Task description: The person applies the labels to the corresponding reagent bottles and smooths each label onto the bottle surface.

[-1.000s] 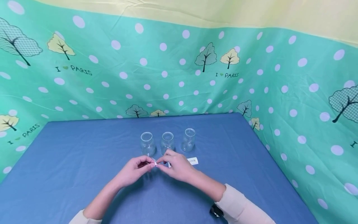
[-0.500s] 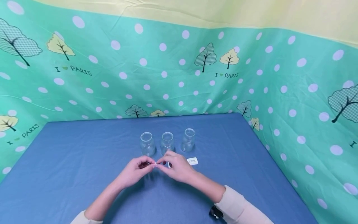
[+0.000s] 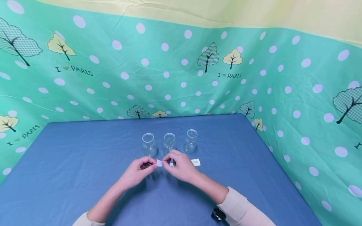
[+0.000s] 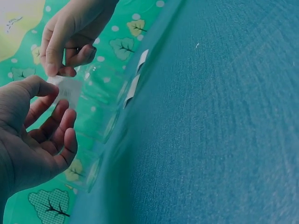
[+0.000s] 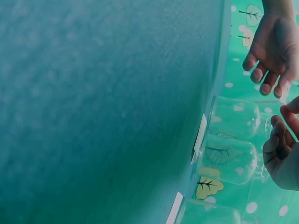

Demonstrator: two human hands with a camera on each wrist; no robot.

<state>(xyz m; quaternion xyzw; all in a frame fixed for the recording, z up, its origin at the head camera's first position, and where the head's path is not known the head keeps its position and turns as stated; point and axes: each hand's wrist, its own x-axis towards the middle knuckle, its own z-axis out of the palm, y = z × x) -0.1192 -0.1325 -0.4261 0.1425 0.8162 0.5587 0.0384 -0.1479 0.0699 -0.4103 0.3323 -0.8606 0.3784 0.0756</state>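
Observation:
A small white label (image 3: 159, 163) is stretched between both hands above the table, its pale face showing in the head view. The left hand (image 3: 137, 171) pinches its left end between thumb and index finger; the other fingers are loosely bent, as the left wrist view shows. At the opposite end, the right hand (image 3: 181, 166) pinches the label with thumb and index finger. Just behind the hands stand three clear glass jars: a left jar (image 3: 149, 145), a middle jar (image 3: 169, 142) partly covered by the right hand, and a right jar (image 3: 190, 141).
A printed white label (image 3: 195, 162) lies on the blue tablecloth (image 3: 85, 150) right of the right hand. Another label (image 4: 132, 89) lies near it, mostly hidden by that hand in the head view. A green dotted curtain (image 3: 158, 69) encloses the table's back and sides.
The right hand has shifted slightly right, away from the left fingertips. The label between them, earlier narrow and mostly hidden, now shows its flat face. Jars have not moved.

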